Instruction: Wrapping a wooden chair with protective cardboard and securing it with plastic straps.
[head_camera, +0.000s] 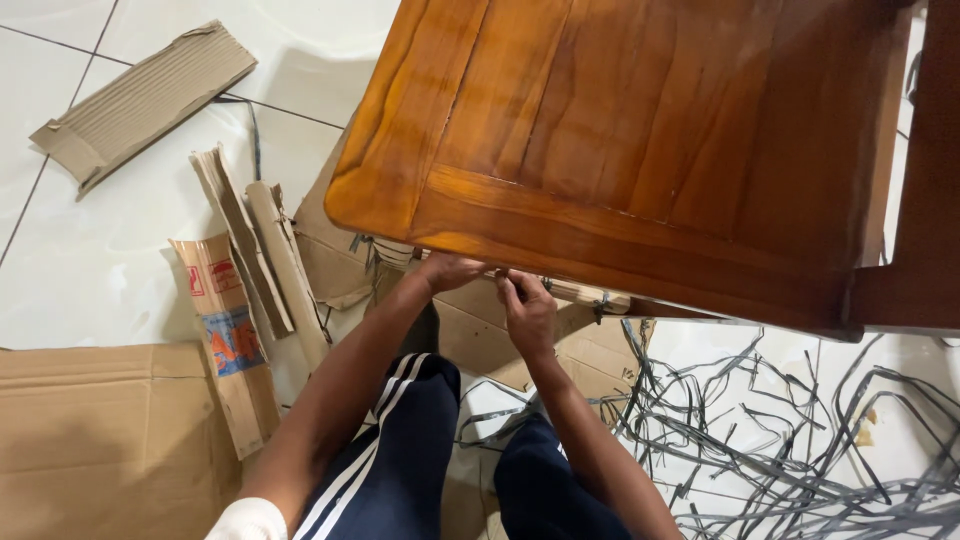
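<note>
The large reddish-brown wooden tabletop (640, 130) carries a glossy varnish, its grain and plank seams showing through the shine. The white floor tiles (110, 250) are smooth and faintly reflective. Brown corrugated cardboard pieces (140, 100) look matt and ribbed, with torn, rough edges. The tangled grey plastic packing straps (800, 440) have a dull sheen. The dark blue trousers with white stripes (400, 450) look like smooth synthetic cloth.
</note>
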